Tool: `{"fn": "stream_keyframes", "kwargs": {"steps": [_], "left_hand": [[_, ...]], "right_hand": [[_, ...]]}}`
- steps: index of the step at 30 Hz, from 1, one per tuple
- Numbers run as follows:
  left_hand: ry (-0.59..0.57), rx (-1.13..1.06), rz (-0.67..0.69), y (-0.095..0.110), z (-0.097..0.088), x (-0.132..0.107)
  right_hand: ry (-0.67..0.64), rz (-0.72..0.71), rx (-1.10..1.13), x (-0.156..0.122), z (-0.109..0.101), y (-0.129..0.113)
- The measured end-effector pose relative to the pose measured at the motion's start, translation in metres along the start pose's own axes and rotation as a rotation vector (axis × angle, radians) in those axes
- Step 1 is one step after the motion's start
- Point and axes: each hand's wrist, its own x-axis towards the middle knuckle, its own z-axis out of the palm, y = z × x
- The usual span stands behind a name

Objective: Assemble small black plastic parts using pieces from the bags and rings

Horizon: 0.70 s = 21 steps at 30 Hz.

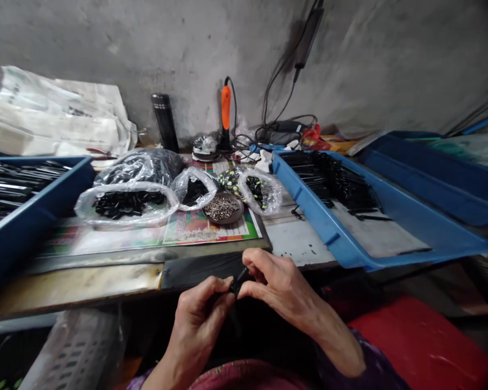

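Both my hands meet just in front of the bench edge, around a small black plastic part (238,280). My left hand (201,311) pinches its lower left end between thumb and finger. From the upper right, my right hand (278,281) grips the same part with curled fingers. Fingertips cover much of the piece, so its exact kind is hidden. Beyond the hands, a round dish (223,210) of small metal screws stands on a printed sheet. Around it are open plastic bags: one of black pieces (126,205), a smaller one (196,190), and one of black-and-yellow pieces (257,190).
A blue tray (329,227) of long black parts stands on the right, another blue tray (44,200) on the left. An orange-handled tool (225,108) stands upright near a black flask (165,122) by the wall. A red surface (418,341) lies low on the right.
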Motion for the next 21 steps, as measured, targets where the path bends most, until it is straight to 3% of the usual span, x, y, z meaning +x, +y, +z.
{"fn": "stream_keyframes", "kwargs": {"steps": [4, 9, 15, 21], "left_hand": [[0.034, 0.131, 0.081, -0.001, -0.002, 0.001], [0.060, -0.089, -0.082, -0.003, 0.002, 0.001], [0.135, 0.024, -0.020, -0.004, 0.004, 0.000], [0.125, -0.126, -0.134, -0.001, 0.007, 0.001]], "right_hand": [[-0.038, -0.193, -0.261, 0.004, -0.004, -0.001], [-0.027, -0.223, -0.274, 0.010, -0.004, 0.000], [0.033, -0.378, -0.454, 0.013, -0.003, -0.003], [0.057, -0.459, -0.473, 0.019, -0.012, -0.001]]}}
